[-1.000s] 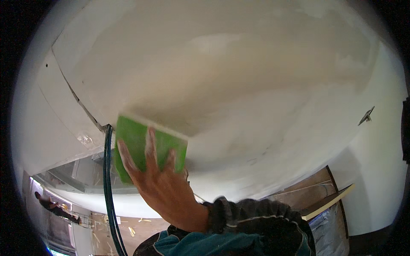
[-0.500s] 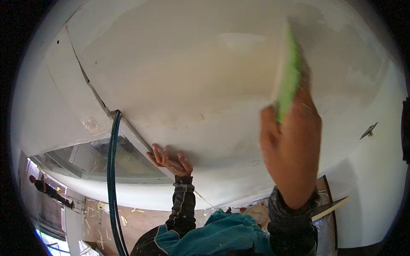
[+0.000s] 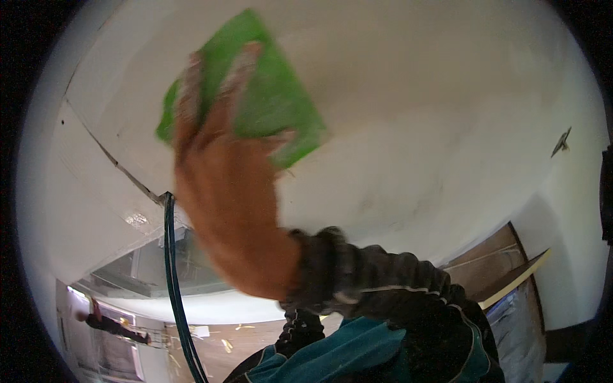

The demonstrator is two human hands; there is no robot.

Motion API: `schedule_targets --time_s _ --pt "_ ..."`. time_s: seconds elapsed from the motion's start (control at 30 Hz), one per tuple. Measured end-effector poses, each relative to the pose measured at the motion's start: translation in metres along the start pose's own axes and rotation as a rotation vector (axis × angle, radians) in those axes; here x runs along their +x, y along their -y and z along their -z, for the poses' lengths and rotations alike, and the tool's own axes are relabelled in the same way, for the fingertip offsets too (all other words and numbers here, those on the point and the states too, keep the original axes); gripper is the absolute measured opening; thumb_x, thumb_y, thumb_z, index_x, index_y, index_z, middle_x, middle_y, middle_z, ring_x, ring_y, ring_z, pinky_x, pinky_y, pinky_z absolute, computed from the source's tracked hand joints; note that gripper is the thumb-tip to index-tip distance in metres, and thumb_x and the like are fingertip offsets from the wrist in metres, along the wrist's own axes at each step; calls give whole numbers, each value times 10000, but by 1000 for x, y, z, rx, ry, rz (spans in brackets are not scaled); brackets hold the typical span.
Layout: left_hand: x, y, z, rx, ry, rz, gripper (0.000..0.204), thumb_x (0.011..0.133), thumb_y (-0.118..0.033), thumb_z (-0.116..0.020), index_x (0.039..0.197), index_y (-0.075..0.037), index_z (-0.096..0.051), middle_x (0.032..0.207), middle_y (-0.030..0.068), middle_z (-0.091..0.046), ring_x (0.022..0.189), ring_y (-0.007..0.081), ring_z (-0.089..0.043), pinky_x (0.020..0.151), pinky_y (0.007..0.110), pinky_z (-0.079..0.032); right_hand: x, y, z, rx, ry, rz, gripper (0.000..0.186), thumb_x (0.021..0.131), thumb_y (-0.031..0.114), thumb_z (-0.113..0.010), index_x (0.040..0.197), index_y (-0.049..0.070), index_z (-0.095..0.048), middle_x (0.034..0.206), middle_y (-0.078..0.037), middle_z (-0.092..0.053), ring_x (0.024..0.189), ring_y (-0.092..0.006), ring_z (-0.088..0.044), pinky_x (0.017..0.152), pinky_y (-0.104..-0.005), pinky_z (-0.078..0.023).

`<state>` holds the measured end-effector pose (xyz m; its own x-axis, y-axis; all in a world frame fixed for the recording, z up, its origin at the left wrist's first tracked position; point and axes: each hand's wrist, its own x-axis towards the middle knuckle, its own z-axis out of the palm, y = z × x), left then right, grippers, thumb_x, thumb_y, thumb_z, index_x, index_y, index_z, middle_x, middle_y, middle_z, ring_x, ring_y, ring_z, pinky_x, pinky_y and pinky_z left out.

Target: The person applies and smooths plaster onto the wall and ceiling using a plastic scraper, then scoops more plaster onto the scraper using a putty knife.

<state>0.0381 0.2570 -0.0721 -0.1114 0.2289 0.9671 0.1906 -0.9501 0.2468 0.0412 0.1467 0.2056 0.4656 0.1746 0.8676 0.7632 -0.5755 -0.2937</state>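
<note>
Green pad [image 3: 281, 96], right grip [image 3: 223, 175] clamped on it, left grip hidden, state unclear

Left fingers hidden behind the right sleeve [image 3: 389, 271], right fingers [image 3: 237, 78] blurred over the green pad [image 3: 278, 96]
</note>
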Motion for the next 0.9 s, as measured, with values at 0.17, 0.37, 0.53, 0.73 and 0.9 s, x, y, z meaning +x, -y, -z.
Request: schedule_targets --time_s 0.17,0.37,0.53,0.73,0.9 --pt "4 10 5 21 5 -55 412 953 -386 -483 1289 -151 -443 1465 205 -372 1439 417 -164 1154 622 -81 -22 36 16 21 110 172 650 858 90 -540 1460 -41 -332 1515 -329 -247 1324 -523 -357 750 -639 -552" --pt "-3 7 -3 12 35 -68 409 951 -378 -492 1282 -141 -453 1466 207 -372 1439 421 -163 1151 626 -87 -48 0 36 244 76 447 710 865 212 -574 1470 -45 -303 1507 -321 -275 1176 -522 -519 666 -544 -577" --pt "4 32 9 112 19 -106 407 949 -372 -499 1276 -132 -462 1467 208 -372 1439 425 -161 1149 630 -92 -59 -82 93 834 621 -97 456 869 130 -616 1259 -68 -488 1216 -252 -538 874 -312 -638 623 -396 -544" --pt "5 1 -1 99 15 -55 455 967 -408 -446 1305 -104 -438 1417 245 -409 1381 406 -326 1140 649 -119 -90 -181 112 1139 -135 -552 453 873 187 -634 1257 -18 -511 1082 -101 -575 962 -194 -568 843 -332 -490" --pt "7 -14 12 -41 53 47 435 930 -409 -495 1242 -105 -494 1441 214 -418 1433 440 -171 1141 635 -110 -146 -199 68 1100 -374 -648 484 870 183 -605 1289 -17 -467 1199 -136 -505 1063 -238 -530 940 -364 -469"
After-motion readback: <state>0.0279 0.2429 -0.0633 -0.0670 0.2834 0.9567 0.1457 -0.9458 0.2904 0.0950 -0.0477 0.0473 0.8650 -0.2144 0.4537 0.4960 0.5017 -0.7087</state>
